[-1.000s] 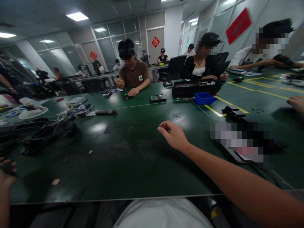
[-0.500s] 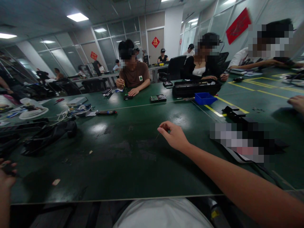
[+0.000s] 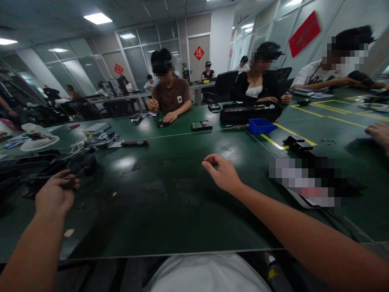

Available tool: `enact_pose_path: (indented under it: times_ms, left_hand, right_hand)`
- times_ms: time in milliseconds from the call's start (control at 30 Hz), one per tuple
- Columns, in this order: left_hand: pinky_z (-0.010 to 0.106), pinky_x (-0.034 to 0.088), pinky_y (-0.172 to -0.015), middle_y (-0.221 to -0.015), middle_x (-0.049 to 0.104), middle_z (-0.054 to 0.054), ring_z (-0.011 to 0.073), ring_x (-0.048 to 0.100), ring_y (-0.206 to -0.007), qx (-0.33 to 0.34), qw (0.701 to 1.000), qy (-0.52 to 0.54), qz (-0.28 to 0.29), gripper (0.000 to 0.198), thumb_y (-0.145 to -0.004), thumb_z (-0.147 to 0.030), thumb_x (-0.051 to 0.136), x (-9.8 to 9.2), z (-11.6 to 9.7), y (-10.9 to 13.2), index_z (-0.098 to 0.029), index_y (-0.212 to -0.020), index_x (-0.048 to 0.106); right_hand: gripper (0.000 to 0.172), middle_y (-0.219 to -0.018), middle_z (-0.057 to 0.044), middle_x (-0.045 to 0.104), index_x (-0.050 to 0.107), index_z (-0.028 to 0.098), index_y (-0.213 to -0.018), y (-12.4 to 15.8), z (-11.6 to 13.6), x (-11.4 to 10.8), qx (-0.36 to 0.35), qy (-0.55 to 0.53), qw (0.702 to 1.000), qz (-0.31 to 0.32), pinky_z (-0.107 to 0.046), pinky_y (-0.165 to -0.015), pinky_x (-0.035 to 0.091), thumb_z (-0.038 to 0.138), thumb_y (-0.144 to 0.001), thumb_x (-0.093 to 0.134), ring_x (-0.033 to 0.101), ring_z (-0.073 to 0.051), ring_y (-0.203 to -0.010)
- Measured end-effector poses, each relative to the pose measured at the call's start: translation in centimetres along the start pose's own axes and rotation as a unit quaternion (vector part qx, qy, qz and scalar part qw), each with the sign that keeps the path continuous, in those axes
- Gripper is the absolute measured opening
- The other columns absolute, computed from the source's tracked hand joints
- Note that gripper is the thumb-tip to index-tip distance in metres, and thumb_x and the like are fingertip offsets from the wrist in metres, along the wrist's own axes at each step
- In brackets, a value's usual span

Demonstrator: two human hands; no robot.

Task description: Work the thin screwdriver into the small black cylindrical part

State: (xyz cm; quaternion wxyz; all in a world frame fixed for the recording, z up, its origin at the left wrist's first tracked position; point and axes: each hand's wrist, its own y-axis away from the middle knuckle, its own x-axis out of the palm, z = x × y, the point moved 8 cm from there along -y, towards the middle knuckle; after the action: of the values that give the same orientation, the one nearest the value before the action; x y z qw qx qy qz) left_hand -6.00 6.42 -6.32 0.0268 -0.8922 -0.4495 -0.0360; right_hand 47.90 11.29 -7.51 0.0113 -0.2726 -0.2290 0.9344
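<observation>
My right hand (image 3: 223, 172) is closed around a small screwdriver (image 3: 212, 161) with a reddish-brown handle. Its thin shaft slants down and left toward the green tabletop; whether the tip touches is unclear. On the left, my left hand (image 3: 57, 192) is raised over the table, its fingers curled around a small black part (image 3: 69, 183) that is too dark to name. Behind that hand lies a black plastic piece (image 3: 86, 162) among other dark parts.
A blue tray (image 3: 261, 126) stands beside a long black housing (image 3: 252, 112). Circuit-board devices (image 3: 201, 125), a dark pen-like tool (image 3: 135, 142) and black blocks (image 3: 304, 146) lie around. A white-edged item (image 3: 299, 194) is at right. Co-workers sit opposite; another person's hand (image 3: 378, 134) is at far right.
My left hand has come in from the left edge, moving right and up with the black part. My right hand with the screwdriver has stayed nearly still.
</observation>
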Motion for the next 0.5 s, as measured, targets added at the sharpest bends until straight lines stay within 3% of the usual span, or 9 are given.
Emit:
enact_pose_path:
  times_ms: [167,333,500]
  left_hand:
    - [0.020,0.044,-0.051,-0.070,0.054,0.001,0.0127,0.052,-0.058,-0.028,0.985,0.072,0.157,0.032,-0.065,0.000,0.041,10.1,0.6,5.5,-0.013,-0.089,0.059]
    - [0.022,0.043,-0.058,-0.075,0.055,0.002,0.0132,0.055,-0.065,-0.041,0.938,0.040,0.343,0.040,-0.063,-0.003,0.045,19.0,2.1,13.3,-0.014,-0.100,0.058]
    - [0.027,0.043,-0.069,-0.080,0.059,0.002,0.0145,0.054,-0.072,0.018,0.878,-0.057,0.476,0.040,-0.068,-0.008,0.047,24.5,2.5,21.5,-0.016,-0.105,0.059]
  right_hand:
    - [0.021,-0.084,-0.004,0.069,0.064,0.022,-0.096,-0.1,-0.6,-0.4,0.005,-0.008,1.000,-0.028,-0.035,-0.071,0.048,0.042,-0.092,0.058,0.065,-0.021,-0.078]
    - [0.022,-0.082,-0.004,0.070,0.064,0.022,-0.095,-0.2,-1.2,0.0,0.023,-0.038,0.999,-0.014,-0.035,-0.071,0.049,0.043,-0.092,0.057,0.066,-0.021,-0.075]
    - [0.024,-0.082,-0.003,0.070,0.064,0.022,-0.097,-0.3,-1.8,0.5,0.035,-0.062,0.997,0.003,-0.034,-0.068,0.049,0.045,-0.092,0.057,0.066,-0.019,-0.070]
